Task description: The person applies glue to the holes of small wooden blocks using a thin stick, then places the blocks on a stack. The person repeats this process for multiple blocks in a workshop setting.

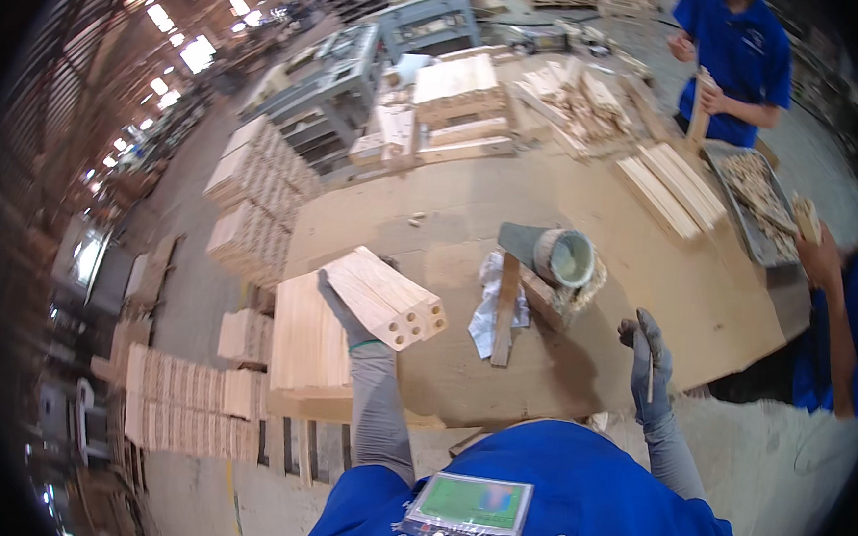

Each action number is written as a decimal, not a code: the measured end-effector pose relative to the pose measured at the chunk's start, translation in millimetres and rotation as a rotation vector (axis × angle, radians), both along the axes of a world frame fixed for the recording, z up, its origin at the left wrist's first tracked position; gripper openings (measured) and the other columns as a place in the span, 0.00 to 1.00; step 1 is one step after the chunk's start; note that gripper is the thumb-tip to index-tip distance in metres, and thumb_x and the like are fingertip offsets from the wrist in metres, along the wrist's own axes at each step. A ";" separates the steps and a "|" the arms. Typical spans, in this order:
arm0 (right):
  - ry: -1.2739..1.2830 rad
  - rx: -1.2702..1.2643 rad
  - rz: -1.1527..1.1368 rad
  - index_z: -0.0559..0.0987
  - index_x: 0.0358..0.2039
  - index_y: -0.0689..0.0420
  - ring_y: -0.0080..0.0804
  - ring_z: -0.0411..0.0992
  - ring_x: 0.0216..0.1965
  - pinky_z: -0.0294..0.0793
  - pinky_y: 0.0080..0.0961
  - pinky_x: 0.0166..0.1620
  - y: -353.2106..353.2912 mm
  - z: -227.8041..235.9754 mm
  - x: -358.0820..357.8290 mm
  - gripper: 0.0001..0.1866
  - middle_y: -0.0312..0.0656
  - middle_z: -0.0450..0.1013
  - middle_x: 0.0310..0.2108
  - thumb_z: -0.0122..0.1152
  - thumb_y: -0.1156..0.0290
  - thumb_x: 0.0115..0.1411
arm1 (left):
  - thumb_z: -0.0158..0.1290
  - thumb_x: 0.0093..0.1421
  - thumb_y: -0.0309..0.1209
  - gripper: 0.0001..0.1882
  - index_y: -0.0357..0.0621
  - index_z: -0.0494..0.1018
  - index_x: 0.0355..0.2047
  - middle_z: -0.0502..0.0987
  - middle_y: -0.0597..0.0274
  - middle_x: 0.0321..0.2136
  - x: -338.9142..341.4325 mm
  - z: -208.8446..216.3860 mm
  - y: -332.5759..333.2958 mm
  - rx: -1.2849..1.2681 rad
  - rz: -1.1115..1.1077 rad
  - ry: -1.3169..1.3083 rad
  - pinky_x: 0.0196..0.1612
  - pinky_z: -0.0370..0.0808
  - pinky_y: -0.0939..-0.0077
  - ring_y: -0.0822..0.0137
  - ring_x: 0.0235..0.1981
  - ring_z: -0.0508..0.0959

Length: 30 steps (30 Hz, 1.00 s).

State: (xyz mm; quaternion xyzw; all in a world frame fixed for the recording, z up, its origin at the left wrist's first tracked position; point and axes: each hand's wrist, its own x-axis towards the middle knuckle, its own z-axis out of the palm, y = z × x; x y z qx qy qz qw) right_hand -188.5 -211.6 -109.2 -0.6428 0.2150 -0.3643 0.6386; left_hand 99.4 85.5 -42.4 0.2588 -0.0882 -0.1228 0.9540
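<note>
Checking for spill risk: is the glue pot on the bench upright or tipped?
Upright: the glue pot shows its round open mouth facing up, pale contents inside, sitting on the workbench.

**Wearer's arms and hands, head view**

Left arm: grey sleeve, rising from the lower edge, forearm near vertical, elbow low beside the blue-shirted torso. Left hand (340,307): grey glove, raised at the top of the forearm, fingers spread and wrapped round a load, palm turned to the person's right (thumb not visible). Wrist roughly straight, with a green cuff edge showing.

Right arm: grey sleeve, coming up from the lower right, forearm leaning slightly inward. Right hand (647,365): grey glove, held upright, well apart from the left hand, fingers curled at the top, closed about a thin stick-like item that runs down the palm.
</note>
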 end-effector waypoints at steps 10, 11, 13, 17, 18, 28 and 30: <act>0.421 -0.973 0.393 0.73 0.53 0.53 0.44 0.72 0.49 0.70 0.38 0.54 -129.1 -61.5 -31.1 0.22 0.47 0.73 0.49 0.53 0.75 0.56 | 0.41 0.60 0.60 0.32 0.44 0.69 0.47 0.74 0.54 0.41 -52.1 68.6 -79.4 0.159 0.084 -0.089 0.45 0.75 0.59 0.56 0.41 0.76; 0.460 -1.005 0.425 0.73 0.52 0.53 0.43 0.71 0.51 0.68 0.38 0.55 -142.9 -62.0 -33.1 0.21 0.47 0.72 0.50 0.53 0.74 0.56 | 0.41 0.60 0.59 0.32 0.44 0.68 0.48 0.74 0.53 0.41 -51.6 85.1 -92.6 0.145 0.045 -0.151 0.45 0.75 0.59 0.56 0.41 0.76; 0.534 -1.054 0.451 0.73 0.51 0.52 0.43 0.69 0.54 0.65 0.37 0.59 -170.3 -72.9 -38.9 0.19 0.46 0.71 0.52 0.52 0.71 0.57 | 0.43 0.60 0.59 0.32 0.43 0.68 0.50 0.74 0.51 0.42 -51.8 105.1 -125.4 0.113 -0.049 -0.250 0.47 0.74 0.58 0.55 0.42 0.76; 0.443 -1.124 0.438 0.73 0.51 0.52 0.41 0.66 0.57 0.61 0.37 0.62 -204.4 -96.9 -56.4 0.20 0.46 0.69 0.55 0.54 0.70 0.56 | 0.46 0.59 0.57 0.29 0.51 0.67 0.52 0.72 0.55 0.47 -75.5 137.2 -234.4 0.115 -0.092 -0.210 0.43 0.75 0.55 0.56 0.44 0.75; 0.440 -1.114 0.414 0.74 0.51 0.51 0.41 0.67 0.56 0.61 0.37 0.62 -206.8 -98.6 -56.7 0.19 0.45 0.69 0.55 0.53 0.68 0.58 | 0.44 0.58 0.61 0.33 0.50 0.65 0.54 0.72 0.55 0.48 -78.5 132.8 -260.0 0.125 -0.177 -0.195 0.45 0.75 0.55 0.56 0.46 0.75; 0.457 -1.055 0.367 0.75 0.46 0.50 0.40 0.71 0.52 0.69 0.37 0.55 -198.5 -104.3 -55.0 0.14 0.43 0.72 0.51 0.54 0.63 0.59 | 0.53 0.57 0.49 0.32 0.48 0.63 0.58 0.70 0.58 0.52 -55.1 -90.4 -474.0 0.461 -0.438 0.287 0.55 0.70 0.61 0.57 0.52 0.71; 0.430 -1.029 0.371 0.75 0.45 0.50 0.40 0.71 0.52 0.69 0.37 0.55 -199.4 -105.2 -54.7 0.13 0.43 0.73 0.49 0.54 0.64 0.59 | 0.53 0.58 0.45 0.29 0.49 0.64 0.57 0.69 0.59 0.55 -47.3 -103.5 -493.3 0.456 -0.426 0.318 0.56 0.69 0.57 0.56 0.53 0.71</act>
